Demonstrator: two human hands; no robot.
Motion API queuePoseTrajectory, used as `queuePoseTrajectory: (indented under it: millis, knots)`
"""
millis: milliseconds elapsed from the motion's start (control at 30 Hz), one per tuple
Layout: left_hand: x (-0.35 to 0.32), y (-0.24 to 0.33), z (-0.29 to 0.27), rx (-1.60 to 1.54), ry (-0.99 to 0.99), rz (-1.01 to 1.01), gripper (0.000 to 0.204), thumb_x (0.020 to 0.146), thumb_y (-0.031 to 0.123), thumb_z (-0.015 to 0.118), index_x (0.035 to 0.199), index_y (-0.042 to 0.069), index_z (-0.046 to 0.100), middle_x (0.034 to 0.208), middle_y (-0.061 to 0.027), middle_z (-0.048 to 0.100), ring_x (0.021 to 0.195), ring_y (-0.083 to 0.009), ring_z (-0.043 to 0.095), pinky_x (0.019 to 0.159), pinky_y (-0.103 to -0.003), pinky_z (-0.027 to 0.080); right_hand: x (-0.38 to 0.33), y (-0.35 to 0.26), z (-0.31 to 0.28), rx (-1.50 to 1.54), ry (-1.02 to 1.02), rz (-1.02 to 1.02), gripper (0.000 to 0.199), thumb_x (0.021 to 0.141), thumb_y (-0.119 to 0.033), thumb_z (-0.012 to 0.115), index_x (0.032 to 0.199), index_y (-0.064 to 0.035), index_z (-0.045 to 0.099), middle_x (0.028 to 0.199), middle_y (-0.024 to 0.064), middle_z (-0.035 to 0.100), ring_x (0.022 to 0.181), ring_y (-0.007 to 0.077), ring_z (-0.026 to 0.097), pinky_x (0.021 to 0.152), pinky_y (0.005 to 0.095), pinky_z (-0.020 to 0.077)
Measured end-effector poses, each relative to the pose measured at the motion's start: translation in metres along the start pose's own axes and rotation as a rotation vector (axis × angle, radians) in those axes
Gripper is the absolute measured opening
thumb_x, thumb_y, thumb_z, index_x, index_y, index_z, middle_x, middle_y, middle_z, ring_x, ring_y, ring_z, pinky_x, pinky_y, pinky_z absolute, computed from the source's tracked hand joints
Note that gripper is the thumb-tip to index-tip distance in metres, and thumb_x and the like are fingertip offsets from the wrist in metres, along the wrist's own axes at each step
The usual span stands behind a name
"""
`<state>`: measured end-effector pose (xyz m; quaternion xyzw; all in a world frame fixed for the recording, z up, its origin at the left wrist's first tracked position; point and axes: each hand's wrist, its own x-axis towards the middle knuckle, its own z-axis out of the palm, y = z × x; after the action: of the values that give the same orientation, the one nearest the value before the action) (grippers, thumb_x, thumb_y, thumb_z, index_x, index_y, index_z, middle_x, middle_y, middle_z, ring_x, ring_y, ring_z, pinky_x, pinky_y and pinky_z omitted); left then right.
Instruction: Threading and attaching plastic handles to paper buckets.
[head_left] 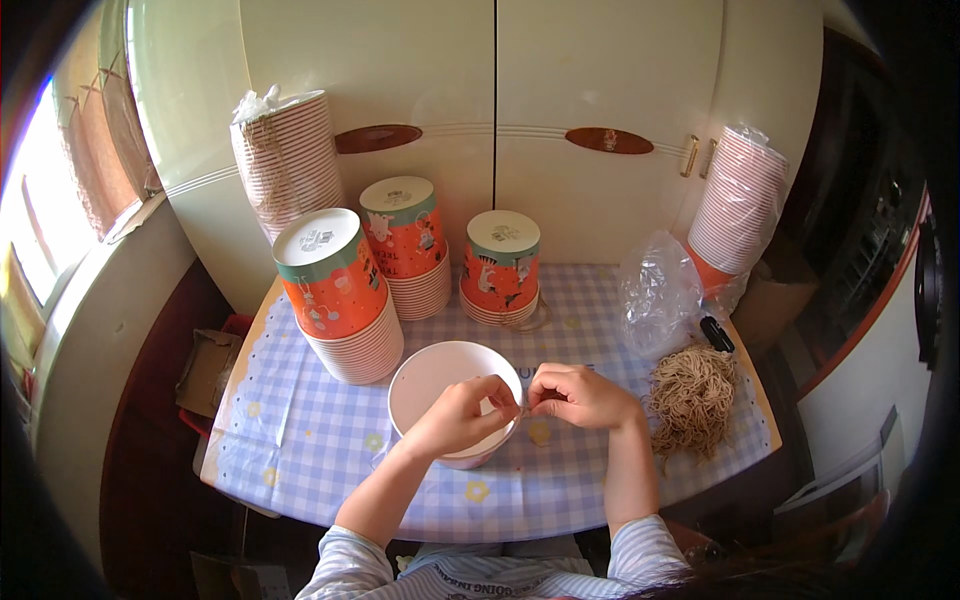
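A white paper bucket [420,385] stands with its mouth up near the front middle of the table. My left hand [468,410] reaches over its opening, fingers curled and pinched at the right rim. Just outside that rim is my right hand [585,397], its thumb and forefinger pressed together. The fingertips of both hands nearly meet, and what seems a thin bit of tan string shows between them, mostly hidden by the fingers. To the right lies a loose hank of tan string [692,400].
Orange-and-green buckets stand upside down in stacks at the left [335,290], behind it [405,235] and at the back middle [502,265]. Taller bucket stacks rise at the far left [290,150] and far right [738,200]. A clear plastic bag [660,295] and small black object [717,334] lie right.
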<state>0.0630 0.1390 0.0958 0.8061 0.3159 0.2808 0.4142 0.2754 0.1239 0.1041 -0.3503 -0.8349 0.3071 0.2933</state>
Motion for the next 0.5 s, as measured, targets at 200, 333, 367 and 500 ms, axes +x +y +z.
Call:
queuePoseTrajectory:
  millis: [200, 333, 367, 500]
  knots:
    - [-0.002, -0.005, -0.006, -0.011, 0.043, 0.005, 0.016, 0.078, 0.017, 0.06, 0.087, 0.003, 0.061, 0.078, -0.0071, 0.064, 0.06, -0.0124, 0.058, 0.054, -0.026, 0.045, 0.002, 0.0, -0.001, -0.03, -0.067, 0.03, 0.011, 0.077, -0.007, 0.061, 0.086, -0.0015, 0.057, 0.083, 0.0085, 0.057, 0.076, 0.0224, 0.058, 0.066, 0.0324, 0.0458]
    - [-0.001, -0.007, -0.006, -0.042, 0.069, 0.019, 0.017, 0.079, 0.018, 0.061, 0.087, 0.003, 0.061, 0.077, -0.0072, 0.064, 0.06, -0.0121, 0.057, 0.054, -0.026, 0.045, 0.002, 0.001, -0.001, -0.02, -0.075, 0.062, 0.011, 0.077, -0.006, 0.06, 0.086, -0.0011, 0.057, 0.082, 0.0089, 0.058, 0.076, 0.0225, 0.058, 0.067, 0.0322, 0.0461]
    - [-0.001, -0.007, -0.007, -0.05, 0.075, 0.012, 0.017, 0.079, 0.018, 0.061, 0.086, 0.002, 0.061, 0.077, -0.0073, 0.064, 0.06, -0.0121, 0.057, 0.054, -0.026, 0.045, 0.001, 0.003, -0.001, -0.018, -0.074, 0.057, 0.01, 0.077, -0.006, 0.06, 0.086, -0.0009, 0.057, 0.082, 0.0091, 0.058, 0.076, 0.0226, 0.058, 0.067, 0.0322, 0.0463]
    - [-0.002, -0.012, -0.008, -0.072, 0.11, -0.009, 0.017, 0.079, 0.018, 0.061, 0.086, 0.002, 0.06, 0.077, -0.0078, 0.064, 0.059, -0.0122, 0.058, 0.053, -0.026, 0.045, 0.002, 0.002, 0.0, -0.023, -0.097, 0.065, 0.01, 0.076, -0.005, 0.059, 0.085, -0.0006, 0.057, 0.082, 0.0095, 0.058, 0.076, 0.0231, 0.059, 0.067, 0.0323, 0.0467]
